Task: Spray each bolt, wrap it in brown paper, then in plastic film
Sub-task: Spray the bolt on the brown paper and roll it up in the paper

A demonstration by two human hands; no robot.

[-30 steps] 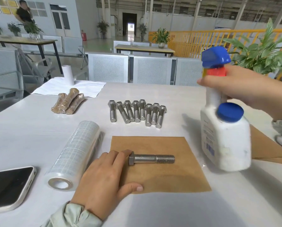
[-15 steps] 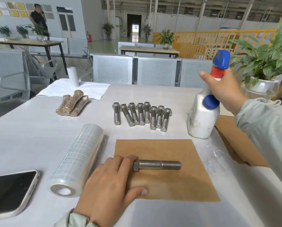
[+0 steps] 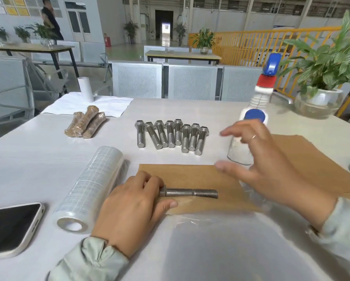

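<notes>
One bolt (image 3: 189, 193) lies flat on a brown paper sheet (image 3: 190, 175) near the front of the white table (image 3: 38, 159); the left hand (image 3: 132, 209) rests open on the sheet's left edge, fingertips touching the bolt head. The right hand (image 3: 271, 169) hovers above the sheet's right side, fingers spread and holding nothing, in front of the upright spray bottle (image 3: 257, 102). Eight bare bolts (image 3: 171, 135) lie in a row behind the sheet, a plastic film roll (image 3: 91, 187) to its left, and three wrapped bolts (image 3: 86, 124) farther back
</notes>
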